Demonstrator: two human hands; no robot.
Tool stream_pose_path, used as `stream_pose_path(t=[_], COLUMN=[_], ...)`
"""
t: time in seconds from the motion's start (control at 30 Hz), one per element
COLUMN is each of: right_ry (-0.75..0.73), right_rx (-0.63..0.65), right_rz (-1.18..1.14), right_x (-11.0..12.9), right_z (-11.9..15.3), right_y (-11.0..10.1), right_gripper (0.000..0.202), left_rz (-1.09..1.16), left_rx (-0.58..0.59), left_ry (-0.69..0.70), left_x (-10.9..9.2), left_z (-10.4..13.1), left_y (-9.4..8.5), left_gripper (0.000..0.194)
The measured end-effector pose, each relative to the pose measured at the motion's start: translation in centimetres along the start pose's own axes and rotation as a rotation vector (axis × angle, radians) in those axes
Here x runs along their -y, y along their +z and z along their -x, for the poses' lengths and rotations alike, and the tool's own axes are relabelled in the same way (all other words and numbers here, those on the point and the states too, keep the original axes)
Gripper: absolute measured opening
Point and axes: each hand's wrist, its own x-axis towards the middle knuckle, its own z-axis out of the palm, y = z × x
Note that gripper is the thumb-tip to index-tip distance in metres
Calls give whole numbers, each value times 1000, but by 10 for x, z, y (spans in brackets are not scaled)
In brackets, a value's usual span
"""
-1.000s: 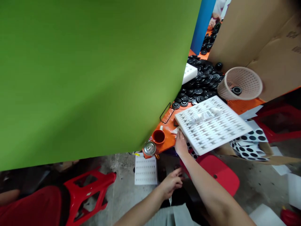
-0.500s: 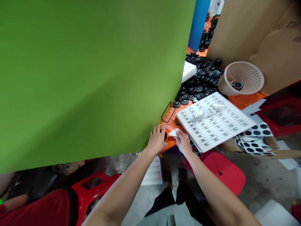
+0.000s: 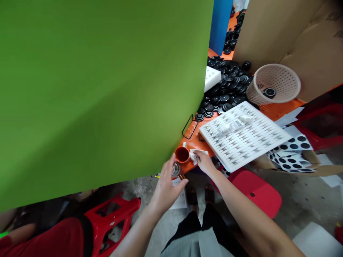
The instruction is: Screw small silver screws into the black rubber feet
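Note:
Low in the middle of the view, my left hand [image 3: 166,189] is open, thumb and fingers apart. Just beyond it, a round clear object, perhaps a glass [image 3: 175,169], shows partly behind the fingers; I cannot tell if they touch. An orange mug [image 3: 182,154] with a dark inside stands at the table corner, between my hands. My right hand [image 3: 205,161] pinches a crumpled white tissue [image 3: 193,156] beside the mug. A thin black wire frame [image 3: 189,127] stands behind the mug on the orange table [image 3: 197,142].
A large green panel [image 3: 107,89] walls off the left. A white slotted tray [image 3: 245,137] with a white tube [image 3: 230,127] on it lies right. Behind are piled black discs [image 3: 227,80] and a basket [image 3: 277,84]. Red stools [image 3: 249,191] stand below; a person in red [image 3: 56,237] sits left.
My left hand has come off the mug and moved down toward me, opening. The mug and the round clear object now show. My right hand keeps the tissue, slightly left of before.

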Motion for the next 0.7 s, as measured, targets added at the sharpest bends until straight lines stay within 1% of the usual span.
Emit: stream_pose_path(t=[0.03,0.07,0.1,0.13,0.2,0.27,0.33,0.4,0.47,0.57,0.63,0.7], right_ry=[-4,-18,-42,-76,-150,-210,-245,-268,-278,-262,-231,-193], right_rx=[16,40,76,126,266,421,549,640,704,768,799,819], right_rz=[8,18,28,38,67,110,164,218,263,305,312,298], right_x=[2,5,10,15,26,37,45,48,48,43,38,32], right_z=[-8,-19,-31,-44,-70,-92,-109,-119,-125,-129,-129,-126], right_y=[-10,-18,-26,-31,-39,-43,-46,-50,-54,-61,-66,-71], right_gripper=[28,32,36,39,36,29,29,29,29,30,30,33], left_rz=[63,123,169,196,198,155,68,-98,-270,-383,-407,-431], left_rx=[9,47,108,177,287,340,366,393,414,396,370,353], left_ry=[-59,-121,-169,-195,-172,-93,-26,-14,-65,-147,-168,-179], left_x=[4,8,12,15,19,17,13,11,13,23,31,37], left_z=[14,27,36,43,45,33,10,-17,-41,-63,-68,-69], left_y=[9,20,34,49,80,110,136,158,177,198,205,207], left_gripper=[75,66,61,59,61,66,73,78,84,93,94,93])
